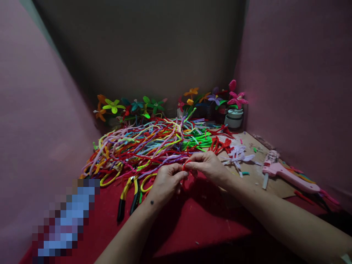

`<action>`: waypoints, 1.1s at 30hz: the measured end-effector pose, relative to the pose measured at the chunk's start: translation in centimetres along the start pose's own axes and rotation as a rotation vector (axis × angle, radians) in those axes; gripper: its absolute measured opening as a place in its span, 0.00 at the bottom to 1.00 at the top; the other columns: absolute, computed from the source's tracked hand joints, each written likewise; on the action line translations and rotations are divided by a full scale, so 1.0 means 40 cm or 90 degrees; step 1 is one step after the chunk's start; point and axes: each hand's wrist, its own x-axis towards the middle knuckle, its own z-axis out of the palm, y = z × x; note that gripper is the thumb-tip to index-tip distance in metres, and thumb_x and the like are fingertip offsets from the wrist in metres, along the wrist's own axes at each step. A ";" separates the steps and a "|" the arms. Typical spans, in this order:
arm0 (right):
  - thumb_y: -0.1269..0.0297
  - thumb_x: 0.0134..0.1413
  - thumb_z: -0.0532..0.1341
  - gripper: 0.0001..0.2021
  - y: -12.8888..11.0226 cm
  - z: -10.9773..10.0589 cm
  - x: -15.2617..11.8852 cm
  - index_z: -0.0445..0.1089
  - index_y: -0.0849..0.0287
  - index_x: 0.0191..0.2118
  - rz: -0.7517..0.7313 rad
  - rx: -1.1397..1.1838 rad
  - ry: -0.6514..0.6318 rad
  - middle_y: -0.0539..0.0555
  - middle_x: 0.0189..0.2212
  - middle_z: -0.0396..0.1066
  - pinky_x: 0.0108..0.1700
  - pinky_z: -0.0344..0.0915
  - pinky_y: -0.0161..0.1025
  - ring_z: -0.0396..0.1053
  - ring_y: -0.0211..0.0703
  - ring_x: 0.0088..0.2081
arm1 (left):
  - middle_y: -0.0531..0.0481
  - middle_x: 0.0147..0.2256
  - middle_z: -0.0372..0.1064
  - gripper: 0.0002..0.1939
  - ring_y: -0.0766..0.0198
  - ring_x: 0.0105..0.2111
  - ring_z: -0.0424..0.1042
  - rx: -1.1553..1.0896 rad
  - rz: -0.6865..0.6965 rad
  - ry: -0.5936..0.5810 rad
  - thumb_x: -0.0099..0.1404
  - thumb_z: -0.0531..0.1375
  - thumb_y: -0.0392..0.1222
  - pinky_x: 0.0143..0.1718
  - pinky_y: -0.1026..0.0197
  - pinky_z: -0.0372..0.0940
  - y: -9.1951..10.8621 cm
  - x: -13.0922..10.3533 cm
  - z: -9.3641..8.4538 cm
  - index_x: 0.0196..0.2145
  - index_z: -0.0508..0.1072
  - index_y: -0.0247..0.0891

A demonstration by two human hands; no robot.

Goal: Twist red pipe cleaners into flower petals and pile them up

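Observation:
My left hand (168,182) and my right hand (208,168) meet over the front of the red table, fingertips pinched together. Between them is a small piece of red pipe cleaner (184,167), mostly hidden by the fingers. Just behind the hands lies a big heap of many-coloured pipe cleaners (143,143). Red looped pieces (220,145) and a white looped flower shape (238,155) rest to the right of my right hand. Pliers with yellow and black handles (135,194) lie left of my left hand.
A pink glue gun (293,177) lies on a cardboard sheet (254,176) at the right. Yellow scissor handles (111,179) stick out from the heap. Pipe-cleaner flowers (113,106) and a pale lidded container (233,118) stand at the back. Walls rise on both sides.

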 end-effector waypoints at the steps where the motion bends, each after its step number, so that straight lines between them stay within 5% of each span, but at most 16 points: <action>1: 0.65 0.43 0.61 0.07 0.000 0.000 -0.001 0.72 0.63 0.25 -0.001 0.003 0.004 0.49 0.16 0.65 0.26 0.57 0.33 0.60 0.33 0.20 | 0.58 0.12 0.59 0.10 0.75 0.10 0.54 0.004 -0.003 -0.005 0.53 0.57 0.44 0.12 0.71 0.47 0.001 -0.001 -0.001 0.23 0.68 0.34; 7: 0.64 0.41 0.62 0.08 0.005 0.002 -0.003 0.72 0.64 0.22 0.011 0.026 0.004 0.49 0.15 0.64 0.24 0.56 0.32 0.59 0.32 0.19 | 0.57 0.11 0.57 0.12 0.76 0.10 0.52 0.026 -0.021 -0.061 0.54 0.56 0.45 0.12 0.71 0.45 0.010 0.001 -0.008 0.21 0.67 0.33; 13: 0.64 0.40 0.64 0.08 0.011 0.002 -0.002 0.72 0.65 0.22 0.040 0.074 0.009 0.49 0.14 0.65 0.23 0.55 0.32 0.59 0.32 0.17 | 0.57 0.13 0.57 0.10 0.74 0.12 0.57 0.062 0.018 -0.037 0.53 0.57 0.43 0.15 0.70 0.50 -0.005 0.009 -0.002 0.21 0.68 0.33; 20: 0.63 0.40 0.64 0.09 0.014 -0.008 0.004 0.73 0.65 0.23 0.028 0.130 -0.049 0.50 0.14 0.66 0.24 0.56 0.33 0.61 0.32 0.18 | 0.57 0.10 0.55 0.15 0.76 0.09 0.44 -0.140 -0.103 -0.186 0.55 0.57 0.49 0.13 0.67 0.37 -0.017 0.004 -0.019 0.21 0.66 0.34; 28: 0.64 0.37 0.67 0.09 0.029 -0.003 0.009 0.73 0.65 0.27 0.116 0.323 -0.101 0.51 0.19 0.69 0.23 0.59 0.33 0.63 0.32 0.18 | 0.58 0.10 0.52 0.14 0.76 0.11 0.46 -0.141 -0.051 -0.175 0.55 0.59 0.47 0.15 0.66 0.37 -0.022 0.003 -0.017 0.19 0.66 0.33; 33: 0.64 0.41 0.65 0.08 0.036 -0.006 0.010 0.72 0.65 0.24 0.061 0.284 -0.111 0.51 0.19 0.68 0.23 0.58 0.33 0.62 0.32 0.18 | 0.58 0.12 0.53 0.14 0.76 0.13 0.46 -0.115 -0.034 -0.169 0.55 0.58 0.47 0.16 0.66 0.39 -0.019 -0.001 -0.012 0.20 0.65 0.33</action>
